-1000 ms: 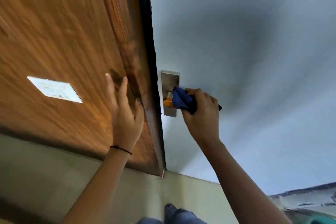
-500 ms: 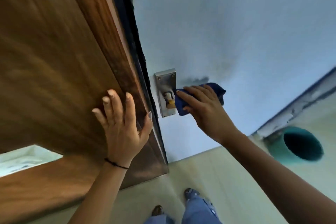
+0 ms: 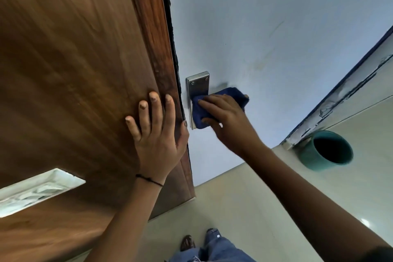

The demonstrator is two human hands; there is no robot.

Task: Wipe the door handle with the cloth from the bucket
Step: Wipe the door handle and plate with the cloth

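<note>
Left hand (image 3: pixel 158 134) flat against the wooden door (image 3: pixel 74 59), fingers spread, gripping nothing, thumb hooked round the door's edge. Right hand (image 3: pixel 225 117) wrapped around the blue cloth (image 3: pixel 212 102), pressing it over the door handle, which sits hidden under the fabric against the metal plate (image 3: pixel 196 84). Teal bucket (image 3: pixel 325 151) down on the floor, well off to the right.

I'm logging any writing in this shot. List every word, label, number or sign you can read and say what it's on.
None can be read.
The metal handle plate shows only screws, no brand mark.
The blue cloth held by the right hand shows no tag.
The teal bucket is plain on the side in view.
The pale panel in the wooden door is too blurred to show any writing.
</note>
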